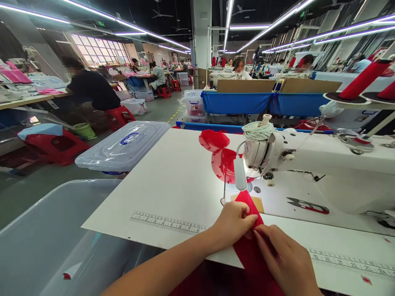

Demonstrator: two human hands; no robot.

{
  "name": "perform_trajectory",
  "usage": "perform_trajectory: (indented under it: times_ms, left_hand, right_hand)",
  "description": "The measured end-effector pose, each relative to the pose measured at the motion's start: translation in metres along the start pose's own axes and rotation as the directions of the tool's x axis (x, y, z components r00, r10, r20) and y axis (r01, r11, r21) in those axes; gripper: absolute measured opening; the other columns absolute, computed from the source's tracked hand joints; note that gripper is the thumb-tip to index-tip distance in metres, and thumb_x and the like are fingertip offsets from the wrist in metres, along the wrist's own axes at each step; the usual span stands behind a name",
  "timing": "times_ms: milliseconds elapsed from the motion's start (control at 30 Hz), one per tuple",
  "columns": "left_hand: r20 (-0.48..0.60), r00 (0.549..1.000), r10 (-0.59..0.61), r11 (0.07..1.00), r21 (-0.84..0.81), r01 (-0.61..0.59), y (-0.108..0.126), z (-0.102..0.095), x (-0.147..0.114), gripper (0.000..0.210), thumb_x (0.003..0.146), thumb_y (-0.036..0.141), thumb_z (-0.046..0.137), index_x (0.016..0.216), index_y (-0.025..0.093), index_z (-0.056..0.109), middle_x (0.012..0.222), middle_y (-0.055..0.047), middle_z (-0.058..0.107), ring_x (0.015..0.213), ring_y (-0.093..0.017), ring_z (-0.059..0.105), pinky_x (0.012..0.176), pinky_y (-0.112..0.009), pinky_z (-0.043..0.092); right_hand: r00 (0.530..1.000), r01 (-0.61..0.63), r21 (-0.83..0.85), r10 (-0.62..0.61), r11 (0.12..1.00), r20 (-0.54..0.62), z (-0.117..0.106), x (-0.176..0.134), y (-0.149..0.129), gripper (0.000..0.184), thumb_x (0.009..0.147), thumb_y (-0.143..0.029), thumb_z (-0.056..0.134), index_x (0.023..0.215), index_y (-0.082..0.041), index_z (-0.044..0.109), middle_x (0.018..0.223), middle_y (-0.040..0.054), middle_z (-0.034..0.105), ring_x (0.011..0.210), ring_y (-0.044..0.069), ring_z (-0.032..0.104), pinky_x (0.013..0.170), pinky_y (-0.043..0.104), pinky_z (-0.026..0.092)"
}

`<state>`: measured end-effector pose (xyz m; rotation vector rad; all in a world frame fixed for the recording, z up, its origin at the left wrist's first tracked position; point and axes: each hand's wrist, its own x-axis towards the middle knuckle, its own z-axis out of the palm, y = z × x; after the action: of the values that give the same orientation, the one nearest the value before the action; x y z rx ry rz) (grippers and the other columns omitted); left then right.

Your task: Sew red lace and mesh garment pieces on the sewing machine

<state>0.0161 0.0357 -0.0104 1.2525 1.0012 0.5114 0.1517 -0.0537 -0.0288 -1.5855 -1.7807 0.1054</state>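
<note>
A strip of red fabric runs from below the sewing machine's needle area over the table's front edge toward me. My left hand pinches its left edge between thumb and fingers. Close beside it, my right hand has its fingertips closed on the fabric's right edge. The white sewing machine stands just beyond, with a small lamp in front of its head that hides the needle. Behind that lie sheer red fabric pieces. Thread snips rest on the machine bed to the right.
A printed ruler scale marks the white tabletop. On the left are an uncovered plastic bin and a lidded one. Red thread cones stand upper right. A seated person and other workers sit farther off.
</note>
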Motion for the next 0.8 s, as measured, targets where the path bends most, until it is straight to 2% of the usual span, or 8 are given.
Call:
perform_trajectory:
  times_ms: [133, 233, 333, 400, 500, 633, 733, 800]
  left_hand:
    - [0.026, 1.0, 0.01, 0.998, -0.056, -0.008, -0.008, -0.003, 0.004, 0.039, 0.082, 0.04, 0.062, 0.058, 0.02, 0.038, 0.052, 0.006, 0.05, 0.055, -0.014, 0.062, 0.056, -0.025, 0.052]
    - [0.039, 0.999, 0.023, 0.995, -0.097, -0.019, -0.008, -0.004, 0.005, 0.028, 0.078, 0.032, 0.065, 0.061, 0.018, 0.047, 0.058, 0.006, 0.052, 0.058, -0.011, 0.061, 0.061, -0.024, 0.054]
    - [0.032, 0.999, 0.04, 0.992, -0.121, -0.036, -0.008, -0.004, 0.006, 0.023, 0.078, 0.027, 0.062, 0.062, 0.017, 0.048, 0.062, 0.006, 0.05, 0.058, -0.009, 0.058, 0.064, -0.025, 0.056]
    - [0.009, 0.999, 0.051, 0.99, -0.13, -0.049, -0.009, -0.004, 0.006, 0.021, 0.079, 0.024, 0.059, 0.064, 0.018, 0.046, 0.063, 0.006, 0.05, 0.058, -0.01, 0.058, 0.066, -0.026, 0.056]
    - [-0.036, 0.998, 0.057, 0.987, -0.148, -0.061, -0.01, -0.005, 0.002, 0.007, 0.08, 0.017, 0.053, 0.086, 0.019, 0.049, 0.063, 0.007, 0.054, 0.059, -0.011, 0.059, 0.066, -0.028, 0.056]
    - [-0.072, 0.986, 0.147, 0.989, 0.011, -0.147, -0.007, -0.007, -0.006, 0.042, 0.081, 0.009, 0.045, 0.121, 0.021, 0.044, 0.062, 0.011, 0.043, 0.054, -0.011, 0.048, 0.058, -0.023, 0.044]
    - [-0.014, 0.976, 0.217, 0.955, 0.209, -0.209, -0.002, -0.009, -0.011, 0.03, 0.079, 0.003, 0.041, 0.094, 0.02, 0.059, 0.067, 0.007, 0.049, 0.064, -0.012, 0.048, 0.062, -0.024, 0.038]
    - [0.006, 0.977, 0.212, 0.949, 0.238, -0.208, 0.001, -0.008, -0.013, 0.02, 0.078, 0.003, 0.044, 0.07, 0.018, 0.055, 0.07, 0.004, 0.053, 0.068, -0.012, 0.049, 0.063, -0.025, 0.037]
  right_hand:
    - [0.97, -0.24, 0.239, 0.225, 0.941, 0.088, -0.004, 0.006, 0.009, 0.033, 0.097, -0.051, 0.048, 0.085, -0.027, 0.066, 0.068, -0.0024, 0.066, 0.055, 0.014, 0.059, 0.056, 0.023, 0.048]
    - [0.93, -0.359, 0.254, 0.321, 0.898, 0.179, -0.006, 0.014, 0.021, 0.036, 0.09, -0.059, 0.054, 0.096, -0.026, 0.065, 0.067, -0.0021, 0.065, 0.05, 0.015, 0.058, 0.049, 0.024, 0.049]
    - [0.943, -0.29, 0.146, 0.257, 0.946, 0.21, -0.003, 0.018, 0.032, 0.039, 0.083, -0.058, 0.06, 0.101, -0.024, 0.064, 0.08, 0.0016, 0.068, 0.051, 0.015, 0.06, 0.049, 0.027, 0.052]
    - [0.954, -0.231, 0.066, 0.212, 0.971, 0.213, -0.001, 0.016, 0.038, 0.035, 0.086, -0.054, 0.057, 0.104, -0.025, 0.063, 0.082, 0.0016, 0.068, 0.053, 0.015, 0.061, 0.052, 0.028, 0.054]
    - [0.969, -0.179, -0.116, 0.196, 0.977, 0.153, -0.002, 0.011, 0.042, 0.033, 0.093, -0.049, 0.047, 0.115, -0.026, 0.057, 0.084, 0.0013, 0.068, 0.056, 0.016, 0.064, 0.045, 0.026, 0.05]
    - [0.991, 0.049, -0.311, -0.008, 0.949, 0.131, -0.008, 0.004, 0.042, 0.039, 0.096, -0.045, 0.044, 0.129, -0.025, 0.05, 0.1, 0.0058, 0.072, 0.071, 0.019, 0.071, 0.041, 0.024, 0.048]
    - [0.983, 0.149, -0.383, -0.096, 0.912, 0.155, -0.009, 0.001, 0.047, 0.031, 0.099, -0.035, 0.04, 0.126, -0.027, 0.052, 0.106, 0.0041, 0.071, 0.075, 0.017, 0.072, 0.038, 0.023, 0.045]
    - [0.987, 0.127, -0.423, -0.074, 0.897, 0.14, -0.009, -0.001, 0.054, 0.029, 0.099, -0.029, 0.033, 0.116, -0.028, 0.057, 0.098, 0.0024, 0.069, 0.064, 0.015, 0.068, 0.037, 0.024, 0.041]
